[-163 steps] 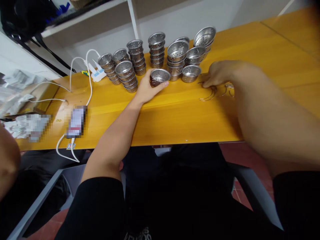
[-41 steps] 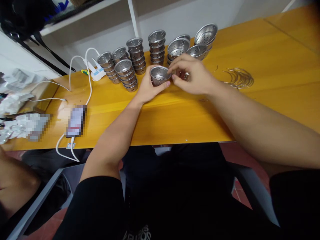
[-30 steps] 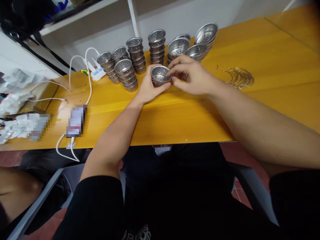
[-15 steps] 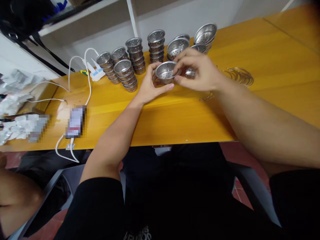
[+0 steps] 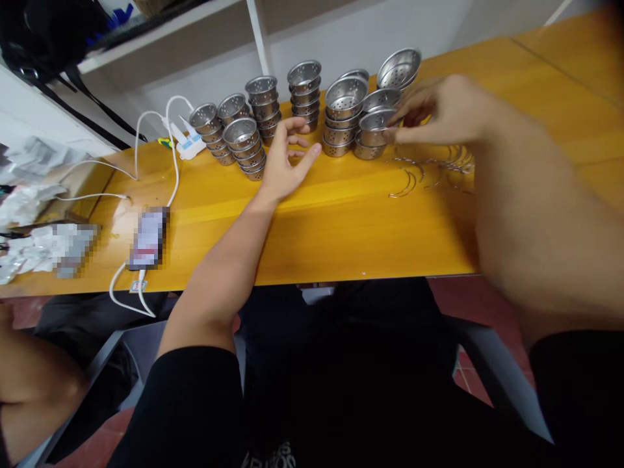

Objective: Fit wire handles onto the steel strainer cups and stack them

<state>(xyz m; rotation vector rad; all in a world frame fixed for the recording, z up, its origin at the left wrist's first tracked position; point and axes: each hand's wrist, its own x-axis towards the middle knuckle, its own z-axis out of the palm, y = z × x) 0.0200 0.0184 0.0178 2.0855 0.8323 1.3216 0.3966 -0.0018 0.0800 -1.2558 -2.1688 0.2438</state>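
— While the left hand (image 5: 288, 159) is loosely open and empty beside the stacked cups (image 5: 252, 153), what has the right hand (image 5: 436, 116)?
— A perforated metal cup (image 5: 377, 130), its right side between thumb and bent fingers, atop a lower cup (image 5: 369, 151).
— Anything unclear?
— The right fingertips blur; the forearm hides some thin curved wires (image 5: 455, 164).

Perforated metal cup (image 5: 374, 135) atop another cup (image 5: 369, 151)
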